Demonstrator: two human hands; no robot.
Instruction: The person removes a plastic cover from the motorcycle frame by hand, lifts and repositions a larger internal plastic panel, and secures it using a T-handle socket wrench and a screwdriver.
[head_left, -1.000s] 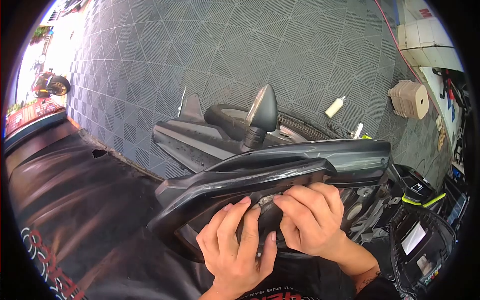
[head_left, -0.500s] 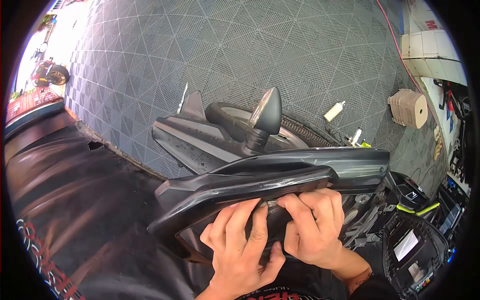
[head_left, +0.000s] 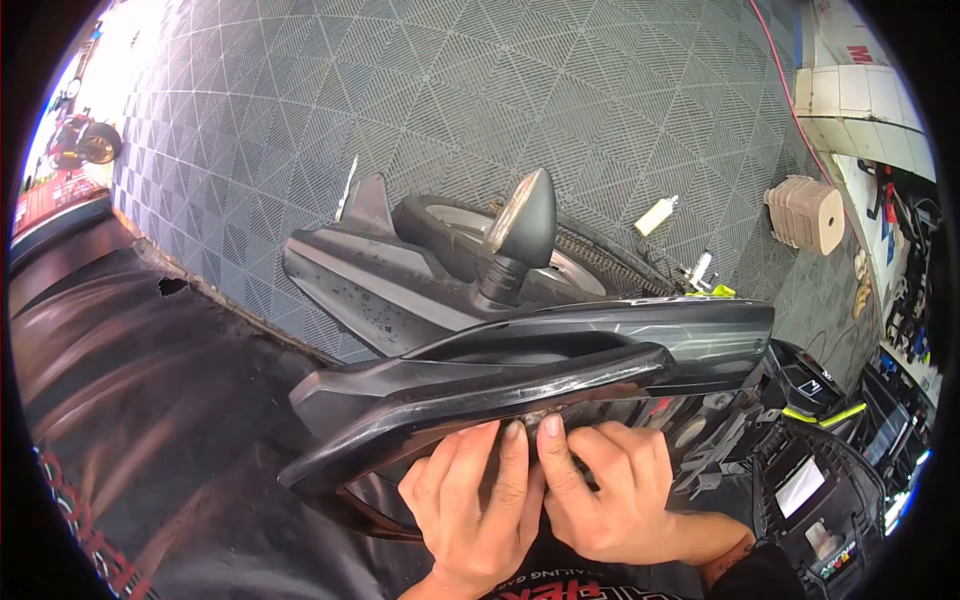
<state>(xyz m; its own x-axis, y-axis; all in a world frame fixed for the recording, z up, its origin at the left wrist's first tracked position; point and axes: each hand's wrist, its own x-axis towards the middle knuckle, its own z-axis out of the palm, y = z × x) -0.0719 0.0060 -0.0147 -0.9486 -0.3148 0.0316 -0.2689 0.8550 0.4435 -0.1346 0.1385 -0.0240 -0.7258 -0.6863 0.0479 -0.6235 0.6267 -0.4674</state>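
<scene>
A long black glossy panel (head_left: pixel 480 390) lies across the middle of the view. My left hand (head_left: pixel 472 500) is at its lower edge, with curled fingers against the panel and the thumb beside them. Close on its right, my right hand (head_left: pixel 612 485) has its thumb raised next to the left one and its other fingers bent. Both hands pinch at the panel's edge, where a small pale spot shows between the thumb tips. What lies under the fingertips is hidden. Beyond it are a grey fairing (head_left: pixel 370 280) and a dark pointed turn signal (head_left: pixel 530 220).
A wheel (head_left: pixel 450 225) lies behind the fairing on the tiled floor (head_left: pixel 420 90). Farther right are a small bottle (head_left: pixel 655 216) and a beige ribbed block (head_left: pixel 805 215). Black plastic parts (head_left: pixel 820 500) stand at the lower right, and a dark torn cover (head_left: pixel 150 370) spreads on the left.
The right thumb has come up beside the left hand's fingertips at the panel edge. The whole view has shifted slightly, with the floor objects now a little farther left.
</scene>
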